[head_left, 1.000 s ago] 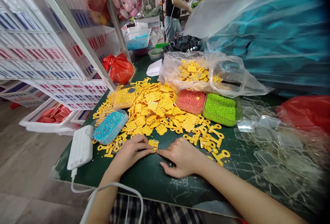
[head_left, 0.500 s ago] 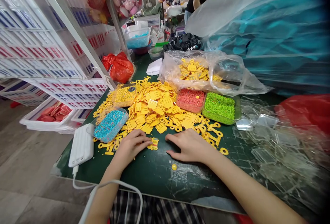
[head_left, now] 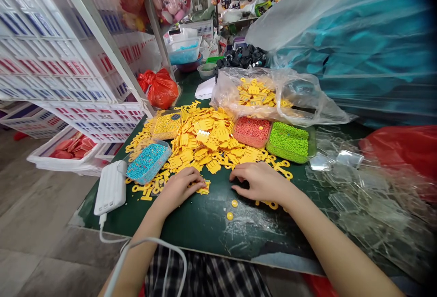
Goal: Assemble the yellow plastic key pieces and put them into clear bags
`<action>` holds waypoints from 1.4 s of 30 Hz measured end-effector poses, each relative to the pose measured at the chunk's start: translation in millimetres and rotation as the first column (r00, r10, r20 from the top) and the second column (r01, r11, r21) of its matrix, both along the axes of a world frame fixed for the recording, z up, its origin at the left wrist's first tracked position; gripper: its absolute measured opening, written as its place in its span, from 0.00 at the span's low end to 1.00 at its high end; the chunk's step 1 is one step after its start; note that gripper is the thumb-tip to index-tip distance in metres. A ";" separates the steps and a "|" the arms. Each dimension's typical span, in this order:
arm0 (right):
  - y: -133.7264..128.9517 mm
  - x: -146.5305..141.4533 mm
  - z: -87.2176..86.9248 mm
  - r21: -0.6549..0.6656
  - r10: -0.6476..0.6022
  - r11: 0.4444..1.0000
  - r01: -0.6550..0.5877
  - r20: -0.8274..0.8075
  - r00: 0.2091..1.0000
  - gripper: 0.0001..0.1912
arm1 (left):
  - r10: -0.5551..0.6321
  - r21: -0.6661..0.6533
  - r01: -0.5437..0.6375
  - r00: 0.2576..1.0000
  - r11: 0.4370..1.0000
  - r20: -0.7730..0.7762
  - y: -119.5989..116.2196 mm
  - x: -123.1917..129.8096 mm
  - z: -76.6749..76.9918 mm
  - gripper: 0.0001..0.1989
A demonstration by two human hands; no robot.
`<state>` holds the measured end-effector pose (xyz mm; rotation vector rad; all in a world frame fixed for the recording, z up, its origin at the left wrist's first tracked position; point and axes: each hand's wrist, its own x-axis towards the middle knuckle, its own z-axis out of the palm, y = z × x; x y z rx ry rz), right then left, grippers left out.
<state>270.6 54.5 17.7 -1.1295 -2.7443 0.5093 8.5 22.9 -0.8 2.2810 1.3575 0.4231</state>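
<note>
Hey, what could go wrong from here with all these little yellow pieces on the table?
The small yellow discs beside your right hand could get knocked and roll away across the green board. Your left hand sits close to the tray of blue beads, so a bump might spill it. The white cable near that forearm could snag and drag the power bank.

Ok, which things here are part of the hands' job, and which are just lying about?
Part of the job: left hand, right hand, yellow plastic pieces, box of blue beads.
Just lying about: white power bank, red bag, plastic crates.
</note>
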 end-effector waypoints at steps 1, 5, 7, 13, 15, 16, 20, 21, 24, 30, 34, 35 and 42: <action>1.7 3.1 0.7 -0.009 -0.018 1.000 0.018 -0.001 1.000 0.06 | -0.005 -0.007 0.005 1.000 1.000 -0.007 0.3 0.3 0.9 0.16; 9.1 13.2 2.4 -0.034 -0.068 0.997 0.070 0.031 0.997 0.07 | -0.027 -0.013 0.027 1.000 1.000 0.004 0.6 -0.2 1.8 0.15; 11.9 16.1 2.5 -0.027 -0.071 0.997 0.072 0.041 0.997 0.08 | -0.020 -0.008 0.021 0.999 1.000 0.038 -0.3 -1.7 1.0 0.15; 12.7 16.5 1.2 -0.065 -0.059 0.996 0.063 0.060 0.996 0.06 | 0.006 -0.027 -0.004 0.996 1.000 0.086 -6.8 -6.7 -0.7 0.16; 11.5 15.1 2.5 -0.076 -0.055 0.995 0.060 0.064 0.996 0.06 | -0.024 -0.058 0.029 0.995 0.998 0.093 -8.8 -6.9 -0.2 0.16; 10.9 14.4 3.5 -0.078 -0.055 0.995 0.061 0.067 0.996 0.06 | -0.034 -0.069 0.041 0.995 0.997 0.094 -9.5 -6.6 0.0 0.16; 10.7 12.7 5.3 -0.083 -0.060 0.994 0.066 0.072 0.996 0.06 | -0.054 -0.062 0.058 0.996 0.996 0.065 -10.3 -4.5 0.7 0.15; 11.1 12.6 4.4 -0.081 -0.060 0.995 0.066 0.067 0.996 0.06 | -0.058 -0.055 0.061 0.997 0.997 0.053 -10.3 -3.9 0.7 0.15; 11.6 11.0 -2.0 -0.042 -0.050 0.998 0.052 0.033 0.998 0.06 | -0.071 -0.021 0.072 0.997 0.997 0.027 -10.1 -2.7 0.4 0.15; -2.8 -12.1 -21.8 0.254 0.145 0.963 -0.088 -0.214 0.966 0.06 | -0.091 0.115 0.085 0.995 0.990 0.044 -10.3 -5.8 -3.0 0.18; -16.3 -35.9 -33.4 0.347 0.224 0.931 -0.116 -0.289 0.931 0.09 | -0.010 0.188 -0.007 0.996 0.982 0.094 -9.9 -9.3 -6.2 0.18; -18.2 -40.7 -35.7 0.359 0.223 0.927 -0.111 -0.289 0.931 0.09 | 0.003 0.203 -0.023 0.995 0.979 0.098 -9.7 -9.7 -6.7 0.18; -17.9 -55.0 -43.9 0.423 0.218 0.902 -0.091 -0.264 0.940 0.10 | 0.009 0.236 -0.028 0.997 0.971 0.081 -8.4 -9.9 -7.1 0.18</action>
